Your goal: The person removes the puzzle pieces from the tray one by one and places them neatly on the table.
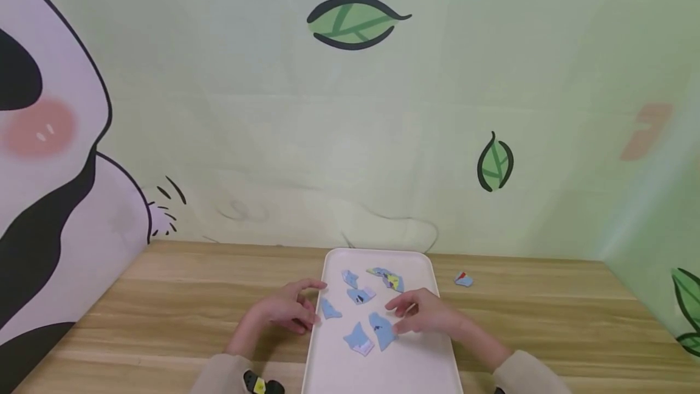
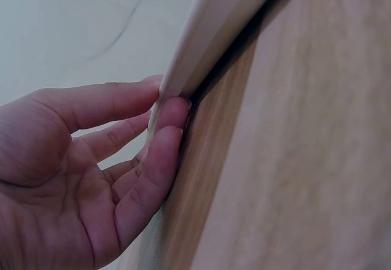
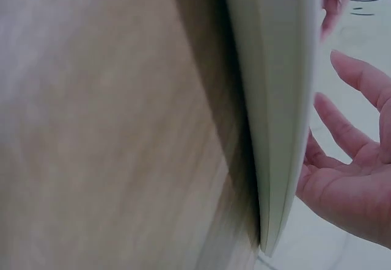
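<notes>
A white tray [image 1: 415,376] lies on the wooden table, holding several light blue puzzle pieces. My left hand [image 1: 290,307] rests at the tray's left edge. In the left wrist view, its bent fingers [image 2: 143,178] touch the rim and outer wall. My right hand [image 1: 429,314] hovers over the tray's right side, fingers apart, with a fingertip beside a blue puzzle piece [image 1: 383,330]; contact is unclear. To its left lies a blue and lilac piece [image 1: 358,339]. Farther back are a piece with a dark mark [image 1: 361,295] and yellow-green joined pieces [image 1: 391,278].
One blue puzzle piece with red on it [image 1: 463,279] sits on the wooden table [image 1: 547,321], right of the tray. Smaller blue pieces [image 1: 330,309] lie near the tray's left rim. A pale green wall covering [image 1: 273,138] with printed leaves rises behind the table.
</notes>
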A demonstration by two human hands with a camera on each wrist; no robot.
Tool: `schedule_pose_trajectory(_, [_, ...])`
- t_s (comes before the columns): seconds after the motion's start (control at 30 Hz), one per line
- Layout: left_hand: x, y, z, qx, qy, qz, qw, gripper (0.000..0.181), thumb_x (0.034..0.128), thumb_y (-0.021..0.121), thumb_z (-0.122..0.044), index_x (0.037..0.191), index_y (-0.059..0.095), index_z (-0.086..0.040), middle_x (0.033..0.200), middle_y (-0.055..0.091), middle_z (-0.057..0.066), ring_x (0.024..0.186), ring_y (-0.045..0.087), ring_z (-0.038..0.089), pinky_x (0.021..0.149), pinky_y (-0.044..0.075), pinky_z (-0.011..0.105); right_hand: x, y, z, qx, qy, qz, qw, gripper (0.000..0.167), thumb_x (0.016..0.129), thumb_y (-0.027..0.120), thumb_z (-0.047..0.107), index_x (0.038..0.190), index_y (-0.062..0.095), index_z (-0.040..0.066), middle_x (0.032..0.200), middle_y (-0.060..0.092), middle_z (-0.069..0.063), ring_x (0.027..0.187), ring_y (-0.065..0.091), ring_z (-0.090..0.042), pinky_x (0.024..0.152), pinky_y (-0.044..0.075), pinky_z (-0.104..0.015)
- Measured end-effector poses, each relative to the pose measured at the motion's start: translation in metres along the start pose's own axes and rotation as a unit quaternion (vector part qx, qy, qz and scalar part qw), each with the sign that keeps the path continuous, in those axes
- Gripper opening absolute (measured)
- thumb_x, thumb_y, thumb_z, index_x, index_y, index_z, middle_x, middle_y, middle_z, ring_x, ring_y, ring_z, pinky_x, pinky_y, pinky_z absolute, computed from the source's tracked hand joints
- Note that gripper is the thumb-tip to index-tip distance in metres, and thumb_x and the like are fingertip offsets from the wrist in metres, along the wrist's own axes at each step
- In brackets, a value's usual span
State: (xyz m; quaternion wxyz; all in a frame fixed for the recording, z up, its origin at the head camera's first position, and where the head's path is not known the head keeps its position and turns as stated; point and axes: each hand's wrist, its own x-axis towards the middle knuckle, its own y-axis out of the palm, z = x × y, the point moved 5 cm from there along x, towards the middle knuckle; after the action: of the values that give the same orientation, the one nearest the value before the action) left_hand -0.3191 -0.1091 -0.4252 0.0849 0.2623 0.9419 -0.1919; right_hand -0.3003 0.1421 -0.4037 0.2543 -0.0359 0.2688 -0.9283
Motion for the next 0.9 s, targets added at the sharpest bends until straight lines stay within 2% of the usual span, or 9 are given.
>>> schedule_pose_trajectory(0.17, [-0.002,0.0,-0.002,0.001,-0.004,-0.002,1.0,0.064,0.0788,0.067,-0.003,0.135,0.037,-0.008,0.082,0.053,0.009,0.066,0.057,0.018,0.06,0.053,0.032,0.001,0.005,0.002,-0.041,-0.018,-0.008,0.999,0.036,0.069,0.076,0.007,0.101,0.064,-0.004,0.081,0.055,-0.003,0.072,0.047,-0.014,0.06,0.04,-0.019])
schedule_pose_trajectory(0.47, [-0.002,0.0,-0.005,0.0,-0.011,-0.002,0.9999,0.063,0.0787,0.067,-0.004,0.134,0.039,-0.008,0.082,0.054,0.01,0.066,0.058,0.018,0.062,0.054,0.031,0.0,0.013,0.007,-0.111,-0.02,-0.035,0.993,0.036,0.066,0.079,0.013,0.096,0.065,0.0,0.077,0.052,-0.001,0.068,0.045,-0.014,0.058,0.038,-0.02])
schedule_pose_trajectory(0.67, [-0.001,0.0,-0.003,0.004,-0.017,-0.01,0.9998,0.063,0.0782,0.068,-0.004,0.134,0.04,-0.009,0.082,0.054,0.01,0.067,0.058,0.018,0.062,0.054,0.032,0.003,0.021,0.007,-0.158,-0.019,-0.044,0.9863,0.037,0.064,0.08,0.015,0.094,0.063,0.002,0.077,0.05,0.0,0.074,0.043,-0.014,0.065,0.037,-0.024])
schedule_pose_trajectory(0.9, [-0.002,0.0,-0.004,0.003,-0.003,-0.004,1.0,0.063,0.0782,0.067,-0.003,0.134,0.039,-0.007,0.081,0.054,0.01,0.066,0.057,0.018,0.06,0.054,0.032,0.003,0.027,0.01,-0.19,-0.021,-0.06,0.9797,0.036,0.06,0.081,0.014,0.088,0.06,0.003,0.082,0.051,-0.003,0.079,0.046,-0.017,0.074,0.042,-0.033])
